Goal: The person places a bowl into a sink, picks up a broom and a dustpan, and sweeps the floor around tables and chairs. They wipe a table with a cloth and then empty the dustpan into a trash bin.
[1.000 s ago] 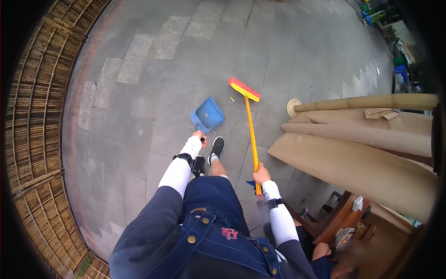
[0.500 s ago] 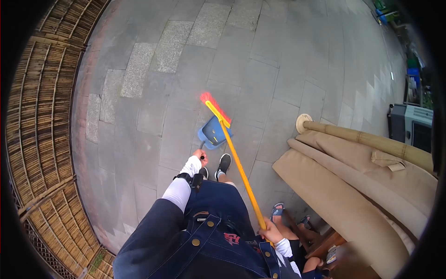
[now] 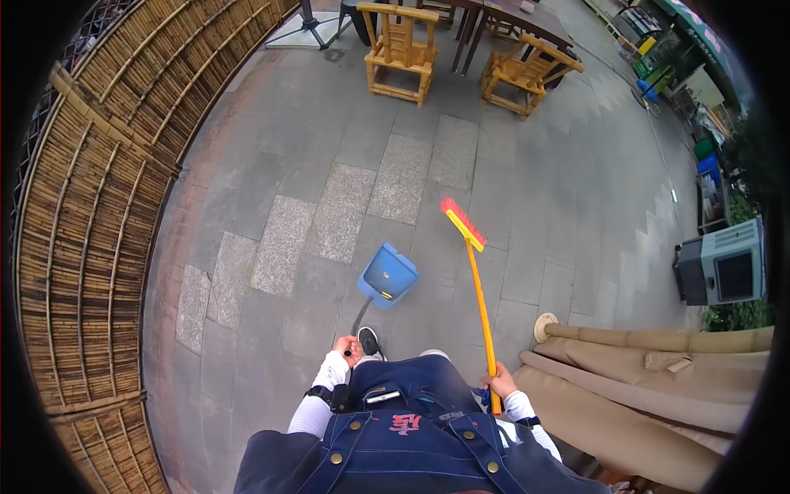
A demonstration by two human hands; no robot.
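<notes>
My left hand (image 3: 349,351) is closed round the dark handle of a blue dustpan (image 3: 390,276), whose pan is at the centre of the view with small yellowish bits in it. Fingers of my right hand (image 3: 499,383) wrap round the yellow-orange stick of a broom (image 3: 481,313), near its lower end in the view. The broom's head (image 3: 466,226), yellow with red bristles, lies to the right of the dustpan and apart from it. One dark shoe (image 3: 369,340) shows just below the pan.
Bamboo chairs (image 3: 401,54) and a dark table (image 3: 527,18) stand ahead. A bamboo fence (image 3: 90,222) runs along the left. At the right are rolled tan cloth (image 3: 625,412), a bamboo pole (image 3: 658,339) and a grey machine (image 3: 724,267).
The view has tilted up, bringing the chairs and table in. The broom head has moved off the dustpan to the right. The seated person's feet at lower right have left the view.
</notes>
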